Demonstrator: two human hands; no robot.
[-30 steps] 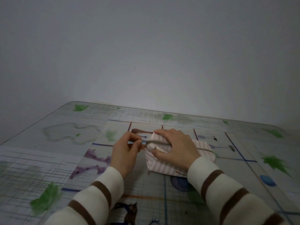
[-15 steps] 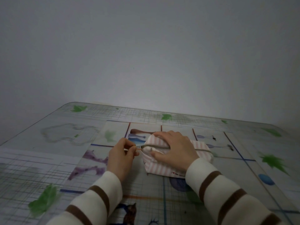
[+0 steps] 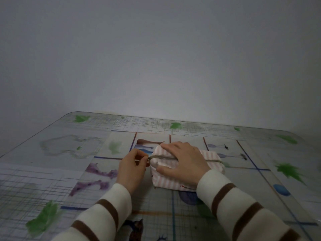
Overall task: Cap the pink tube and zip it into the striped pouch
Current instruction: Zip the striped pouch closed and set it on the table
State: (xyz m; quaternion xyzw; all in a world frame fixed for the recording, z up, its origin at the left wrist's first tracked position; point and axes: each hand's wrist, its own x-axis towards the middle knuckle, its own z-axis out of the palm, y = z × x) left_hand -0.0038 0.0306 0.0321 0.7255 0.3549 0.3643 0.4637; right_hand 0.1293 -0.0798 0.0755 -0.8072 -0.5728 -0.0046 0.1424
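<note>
Pink-and-white striped fabric marks the striped pouch (image 3: 175,178), a boxy little case that lies on the table (image 3: 52,153) near the middle of the view, its long side running left to right and a line of small red lettering along its lower near edge. Along its top runs the zipper (image 3: 163,157), an olive-toned line that looks drawn together across the whole visible length, from the far right corner to the left end. The right hand (image 3: 184,162) lies over the left half of the pouch, fingers curved over the far top edge and the thumb pressed against the near face, so it holds the pouch between them. The left hand (image 3: 132,169) sits just beside the pouch's left end, thumb and forefinger pinched together on the zipper pull (image 3: 148,159) right at that end. Both arms wear cream sleeves with brown bands. The pink tube cannot be seen anywhere; whether it lies inside the pouch cannot be told. The table has a glossy top printed with grey grid lines, green leaf shapes and purple and blue blots, and a plain pale wall (image 3: 156,58) stands behind it
</note>
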